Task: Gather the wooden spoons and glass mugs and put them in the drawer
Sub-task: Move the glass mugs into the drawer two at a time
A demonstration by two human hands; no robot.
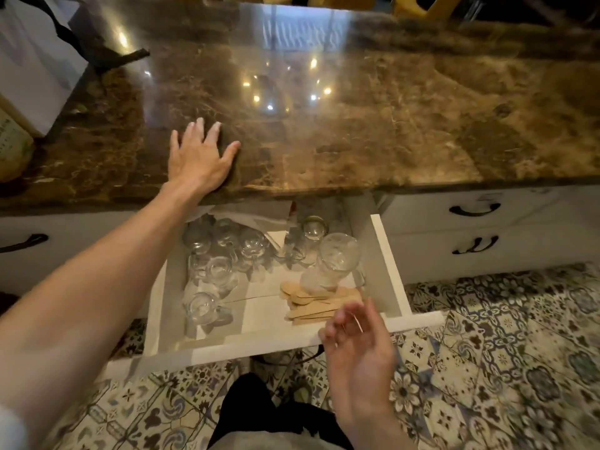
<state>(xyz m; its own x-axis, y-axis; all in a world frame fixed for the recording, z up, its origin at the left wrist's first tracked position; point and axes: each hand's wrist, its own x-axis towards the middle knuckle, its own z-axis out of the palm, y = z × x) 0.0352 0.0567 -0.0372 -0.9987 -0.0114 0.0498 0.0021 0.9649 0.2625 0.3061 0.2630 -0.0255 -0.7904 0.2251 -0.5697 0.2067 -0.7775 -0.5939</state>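
Note:
The white drawer [388, 254] stands pulled out below the brown marble counter [373, 131]. Inside it, several clear glass mugs [214, 271] fill the left and back, and a taller glass [337, 254] stands at the right. A pile of wooden spoons [311, 303] lies at the drawer's front right. My left hand [199, 155] rests flat on the counter's front edge, fingers spread, holding nothing. My right hand [357, 339] hovers over the drawer's front right corner, palm up, fingers loosely curled and empty, slightly blurred.
A white bag with black straps [35, 69] and a box stand at the counter's far left. Shut white drawers with black handles [474, 209] flank the open one. Patterned floor tiles [503, 352] lie below, and my dark-trousered leg [246, 410] stands before the drawer.

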